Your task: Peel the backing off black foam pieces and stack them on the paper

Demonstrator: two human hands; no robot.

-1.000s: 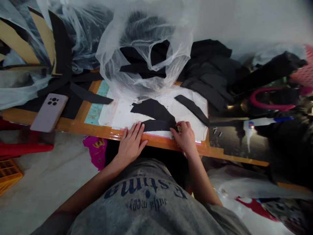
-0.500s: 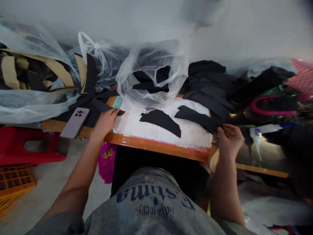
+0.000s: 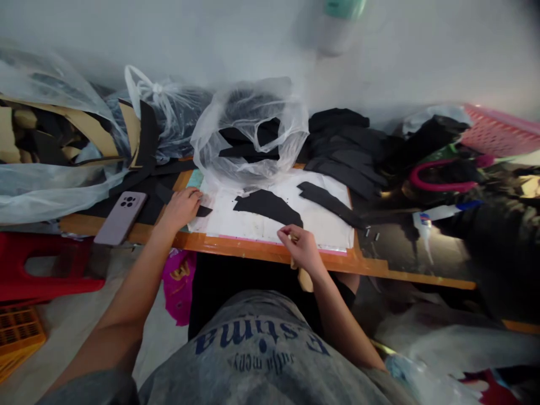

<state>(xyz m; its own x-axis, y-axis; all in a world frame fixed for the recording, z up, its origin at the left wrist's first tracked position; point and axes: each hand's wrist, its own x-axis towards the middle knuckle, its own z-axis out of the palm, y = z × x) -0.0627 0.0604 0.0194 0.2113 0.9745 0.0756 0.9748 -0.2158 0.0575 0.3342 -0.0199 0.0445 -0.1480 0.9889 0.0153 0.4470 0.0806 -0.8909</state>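
Black strip (image 3: pixel 205 211) runs onto white paper (image 3: pixel 228 226) under the left hand (image 3: pixel 181 208); bent fingers seem to steady it, pinch unclear. The right hand (image 3: pixel 300 247) curls its fingers round a tan handle (image 3: pixel 306 280), near a black panel (image 3: pixel 268 205).

Table (image 3: pixel 236 244), orange-brown near edge. White sheet (image 3: pixel 225 224) at middle, black curved piece (image 3: pixel 269 206) on it. Phone (image 3: pixel 121 218) left, by near edge. Clear plastic bag (image 3: pixel 203 147) far middle. Black heap (image 3: pixel 343 151) far right.
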